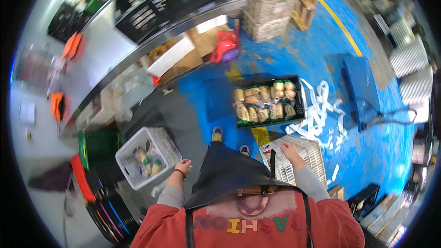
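Note:
My left hand (183, 166) hangs beside the rim of a white plastic basket (173, 155), its fingers curled; a small pale bit shows at the fingertips, too small to name. Several packs (149, 161) with green and pale wrapping lie inside that basket. Over a white slatted crate (305, 149) my right hand (289, 150) is loosely closed, and nothing shows in it. On the floor ahead stands a black crate (301, 108) filled with rows of packed, pale tan produce (262, 101) in clear bags with green ends.
White strapping strips (317, 115) lie tangled right of the black crate. Beyond them is a blue platform (360, 89). Stacked pale crates (268, 14) rise at the back. A long metal table (103, 41) runs along the left. Coloured crates (110, 216) stand at the lower left.

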A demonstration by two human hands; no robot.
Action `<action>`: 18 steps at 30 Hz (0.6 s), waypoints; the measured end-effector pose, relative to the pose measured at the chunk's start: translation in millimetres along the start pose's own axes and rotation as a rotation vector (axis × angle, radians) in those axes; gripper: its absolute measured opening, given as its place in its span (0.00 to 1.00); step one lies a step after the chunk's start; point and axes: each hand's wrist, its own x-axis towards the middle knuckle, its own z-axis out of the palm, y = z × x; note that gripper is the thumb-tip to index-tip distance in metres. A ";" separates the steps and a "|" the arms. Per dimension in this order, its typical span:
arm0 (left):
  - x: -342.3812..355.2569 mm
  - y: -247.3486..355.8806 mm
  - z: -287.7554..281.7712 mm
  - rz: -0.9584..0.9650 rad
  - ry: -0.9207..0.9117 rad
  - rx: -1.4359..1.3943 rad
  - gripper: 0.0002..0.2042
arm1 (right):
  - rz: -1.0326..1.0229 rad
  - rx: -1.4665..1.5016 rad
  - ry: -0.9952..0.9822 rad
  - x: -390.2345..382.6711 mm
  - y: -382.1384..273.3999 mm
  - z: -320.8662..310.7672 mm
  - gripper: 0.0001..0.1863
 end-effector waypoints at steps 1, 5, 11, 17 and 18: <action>35.3 0.2 -4.2 0.020 -0.031 -0.093 0.19 | 0.039 0.038 0.018 6.6 1.1 3.4 0.18; 70.8 137.0 -0.1 0.276 -0.083 0.353 0.15 | 0.246 -0.098 0.094 -3.7 9.1 -3.4 0.20; 157.9 248.9 38.5 0.341 -0.200 0.324 0.17 | 0.447 0.017 0.180 -23.3 -16.8 3.5 0.20; 211.6 307.6 117.4 0.203 -0.210 0.429 0.20 | 0.418 0.053 0.118 67.7 5.9 17.8 0.19; 229.8 304.9 136.8 0.169 -0.258 0.383 0.22 | 0.388 -0.093 0.080 94.9 36.1 24.5 0.19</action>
